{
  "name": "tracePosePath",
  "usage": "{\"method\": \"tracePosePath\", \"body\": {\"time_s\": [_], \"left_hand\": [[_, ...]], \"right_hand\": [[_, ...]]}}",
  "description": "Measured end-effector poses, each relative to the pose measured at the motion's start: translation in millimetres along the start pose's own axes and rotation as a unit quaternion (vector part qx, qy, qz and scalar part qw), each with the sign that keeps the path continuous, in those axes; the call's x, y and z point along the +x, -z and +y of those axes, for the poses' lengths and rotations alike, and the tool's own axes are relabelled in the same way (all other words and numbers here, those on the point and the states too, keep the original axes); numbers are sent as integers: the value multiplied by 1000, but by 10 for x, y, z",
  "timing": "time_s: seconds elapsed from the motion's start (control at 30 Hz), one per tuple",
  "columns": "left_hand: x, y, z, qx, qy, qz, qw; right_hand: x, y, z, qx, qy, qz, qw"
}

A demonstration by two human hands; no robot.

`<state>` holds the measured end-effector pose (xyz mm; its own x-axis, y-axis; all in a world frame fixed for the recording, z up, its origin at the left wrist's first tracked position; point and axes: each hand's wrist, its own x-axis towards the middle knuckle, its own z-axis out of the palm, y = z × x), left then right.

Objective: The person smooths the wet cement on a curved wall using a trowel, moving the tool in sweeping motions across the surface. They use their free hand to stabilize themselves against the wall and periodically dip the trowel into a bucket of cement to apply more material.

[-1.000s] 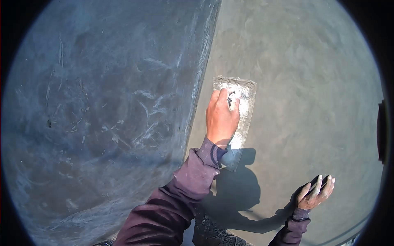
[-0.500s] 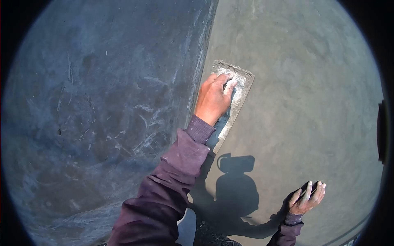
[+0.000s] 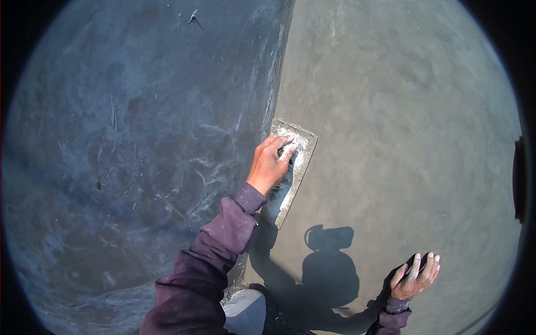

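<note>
Left hand [image 3: 270, 163] grips trowel [image 3: 291, 167] flat against the corner [image 3: 273, 106].
Right hand [image 3: 414, 276] spread wide, empty; bare wall [image 3: 413, 139] between.

Trowel [image 3: 296, 162] handle hidden under the left hand [image 3: 271, 164] — grip itself unseen — lower blade lost in sleeve [image 3: 223, 234] shadow, right forearm cut off at the bottom edge.

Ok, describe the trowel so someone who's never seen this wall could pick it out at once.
Find the vertical corner where the shaded bluish wall meets the sunlit grey wall. Just right of that corner, about mid-height, the trowel lies flat against the sunlit wall, gripped by the left hand. It is the only flat rectangular thing there, pale and crusted with plaster.
</note>
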<state>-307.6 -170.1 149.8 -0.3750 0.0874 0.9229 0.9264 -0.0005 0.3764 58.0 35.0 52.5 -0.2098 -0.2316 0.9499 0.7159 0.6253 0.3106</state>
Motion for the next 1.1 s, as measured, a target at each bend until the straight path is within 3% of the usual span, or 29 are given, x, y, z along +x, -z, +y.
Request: {"method": "tracePosePath", "body": {"time_s": [0.13, 0.27, 0.37, 0.47, 0.53, 0.7, 0.73, 0.8, 0.93, 0.97, 1.1], "left_hand": [[1143, 69, 443, 26, -69, 37, 997], [2205, 173, 875, -15, -1, 17, 1000], [1812, 146, 705, -32, -15, 9, 999], [731, 73, 234, -29, -13, -10, 999], [437, 120, 136, -37, 0, -33, 999], [1504, 197, 658, -5, -27, -14, 1000], [1685, 254, 802, -15, 38, -46, 998], [1663, 220, 720, -43, 33, -48, 997], [748, 32, 372, 12, -105, -6, 994], [805, 43, 375, 19, -79, -15, 997], [2137, 200, 828, 7, -8, -27, 1000]], "right_hand": [[22, -17, -14, 7, -4, 8, 1000], [21, -8, -13, 3, -7, 3, 1000], [21, -15, -24, 4, -10, 4, 1000], [28, -26, -29, 5, -14, 14, 1000], [15, -16, -30, 5, -16, 18, 1000], [-25, -32, -6, 18, -19, 19, 999], [-26, -40, -5, 19, -18, 18, 999], [-23, -39, -23, 21, -23, 17, 999], [-54, -46, -9, 27, -31, 16, 999], [-64, -27, -4, 23, -29, 14, 999], [-62, -78, -12, 16, -28, 30, 999]]}}
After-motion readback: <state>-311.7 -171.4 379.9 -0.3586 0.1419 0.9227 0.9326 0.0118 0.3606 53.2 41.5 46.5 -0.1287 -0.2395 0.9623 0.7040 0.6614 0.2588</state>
